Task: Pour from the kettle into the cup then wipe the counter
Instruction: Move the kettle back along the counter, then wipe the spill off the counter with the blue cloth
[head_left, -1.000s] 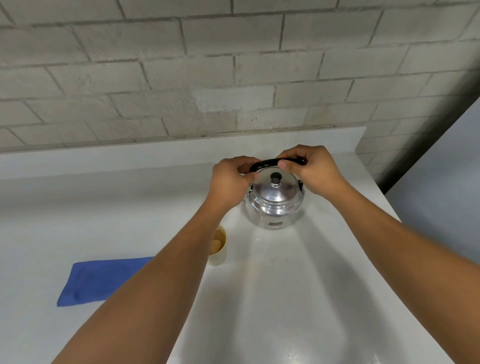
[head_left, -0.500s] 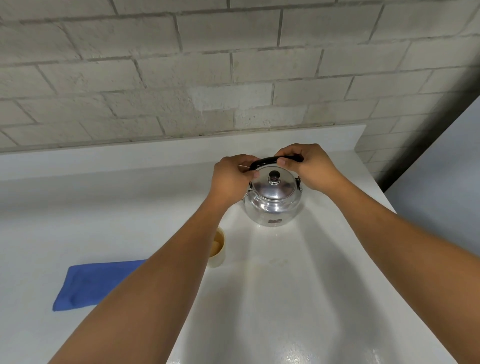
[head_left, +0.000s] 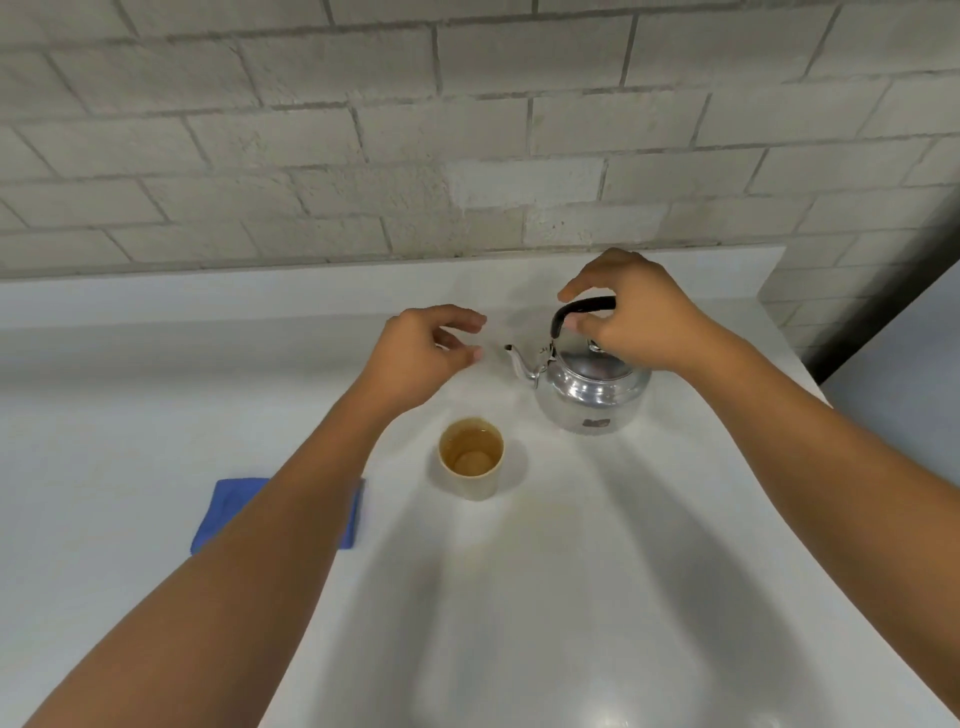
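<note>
A shiny metal kettle (head_left: 592, 395) with a black handle stands on the white counter (head_left: 571, 597), its spout pointing left. My right hand (head_left: 634, 317) is closed around the handle from above. My left hand (head_left: 426, 353) hovers just left of the spout, fingers loosely apart, holding nothing. A cream cup (head_left: 471, 457) with brownish liquid inside stands in front of the spout, apart from the kettle. A blue cloth (head_left: 228, 509) lies flat on the counter to the left, partly hidden under my left forearm.
A grey brick wall (head_left: 467, 130) rises behind the counter's low white backsplash. The counter ends at its right edge (head_left: 810, 374), with a dark gap beyond it.
My left hand has let go of the kettle handle and moved left. The spout and the cup's inside are now uncovered. My right hand stays on the handle.
</note>
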